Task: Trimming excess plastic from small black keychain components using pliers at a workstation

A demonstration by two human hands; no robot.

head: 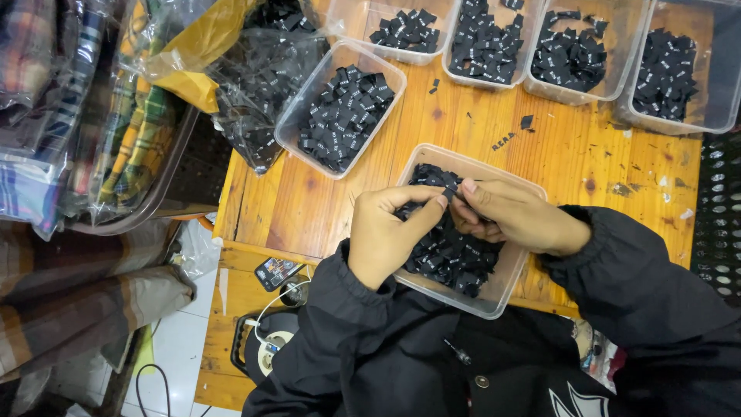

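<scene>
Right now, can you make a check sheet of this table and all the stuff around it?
Surface: wooden table, scratched, with small black scraps.
Job's things: black woven label pinched between both hands over a clear tub of labels.
Clutter: five more clear label tubs along the back; a clear bag of labels; loose labels.
Grippers: left hand and right hand both shut on the label.
Cables: white cable on a lower shelf, black cable on the floor.
Surroundings: bagged plaid fabric at left; black perforated crate at right.
</scene>
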